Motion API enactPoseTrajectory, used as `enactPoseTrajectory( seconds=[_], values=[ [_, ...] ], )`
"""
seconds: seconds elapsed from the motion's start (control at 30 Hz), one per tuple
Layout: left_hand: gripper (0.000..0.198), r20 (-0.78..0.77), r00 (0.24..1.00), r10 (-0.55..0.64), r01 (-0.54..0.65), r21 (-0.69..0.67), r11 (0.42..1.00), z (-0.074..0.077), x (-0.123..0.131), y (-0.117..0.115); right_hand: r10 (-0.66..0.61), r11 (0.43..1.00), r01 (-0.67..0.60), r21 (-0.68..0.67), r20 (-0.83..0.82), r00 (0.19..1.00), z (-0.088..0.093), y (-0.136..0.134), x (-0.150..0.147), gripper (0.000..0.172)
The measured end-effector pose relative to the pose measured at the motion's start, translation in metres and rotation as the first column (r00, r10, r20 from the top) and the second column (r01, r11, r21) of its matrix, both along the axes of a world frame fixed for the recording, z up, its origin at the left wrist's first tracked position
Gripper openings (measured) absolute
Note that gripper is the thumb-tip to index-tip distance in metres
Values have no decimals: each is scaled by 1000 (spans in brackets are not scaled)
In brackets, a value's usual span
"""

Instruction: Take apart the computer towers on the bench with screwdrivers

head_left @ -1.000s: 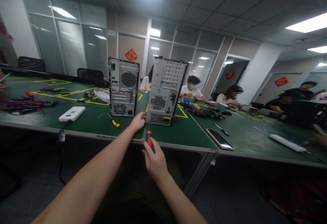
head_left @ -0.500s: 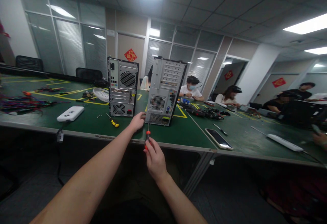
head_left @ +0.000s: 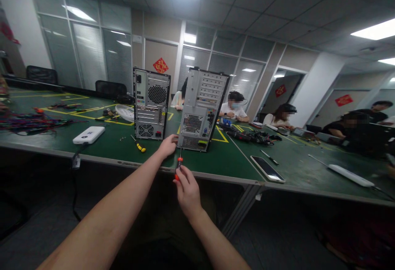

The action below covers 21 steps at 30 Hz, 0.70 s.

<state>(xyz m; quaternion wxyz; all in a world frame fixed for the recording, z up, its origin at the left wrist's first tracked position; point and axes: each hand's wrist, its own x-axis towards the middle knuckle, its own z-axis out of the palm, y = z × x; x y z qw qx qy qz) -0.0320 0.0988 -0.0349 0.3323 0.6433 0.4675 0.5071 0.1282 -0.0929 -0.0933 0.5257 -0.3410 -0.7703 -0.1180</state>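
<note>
The right hand, its forearm angled inward, pinches the red-and-black handle of a screwdriver, shaft aimed at a computer case's bottom left corner, while the left hand reaches forward to that case's lower left side; whether it grips cannot be told. The silvery case stands upright on the green table, vents and ports facing the person.

2 grey metal PC twrs, 1 red/blk-hndl scrwdrvr, 1 yel/blk-hndl scrwdrvr, 1 wht oblong pwr bank, 1 wht-edged flat ph., 3 red diamond signs.
</note>
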Motion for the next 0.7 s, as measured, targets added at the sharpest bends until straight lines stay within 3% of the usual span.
enactPoseTrajectory(
  seconds=[0.13, 0.33, 0.47, 0.7],
  values=[
    [61, 8, 1000, 6, -6, -1, 1000, -1, 0, 1, -13, 997, 3, 76, 121, 993, -1, 0, -3, 49],
    [60, 20, 1000, 10, -10, -16, 1000, 7, 0, -8, -24, 1000, 24, -3, -49, 998, -1, 2, -2, 33],
    [61, 53, 999, -4, 5, -27, 1000, 9, 1, -11, -7, 1000, 6, -3, -58, 998, -2, 2, -3, 33],
    [61, 100, 994, -43, 47, -35, 998, 5, -1, -6, 30, 999, -30, 29, 17, 999, -8, 2, -5, 49]
  ],
)
